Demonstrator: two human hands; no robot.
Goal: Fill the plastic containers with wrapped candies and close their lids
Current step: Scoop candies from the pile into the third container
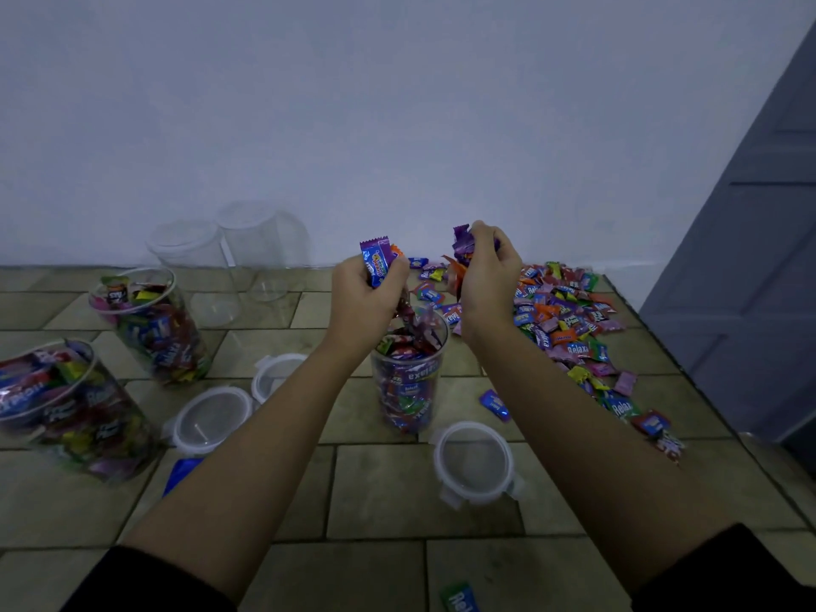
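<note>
Left hand [368, 298] and right hand [488, 276] each clutch wrapped candies [375, 262] above a clear, lidless container [408, 390]. It stands upright on the tiled floor [388, 492], nearly full of multicoloured wrappers.

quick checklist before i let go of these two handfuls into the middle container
1. Container upright: ok, it stands straight on the floor.
2. Left hand over the mouth: ok, it grips candies right above the opening.
3. Right hand over the mouth: not ok, it grips its candies off to the right of the rim.
4. Room inside: not ok, candies already stick up past the rim.
5. Lid at hand: ok, it lies on the floor beside the container, apart from it.
</note>
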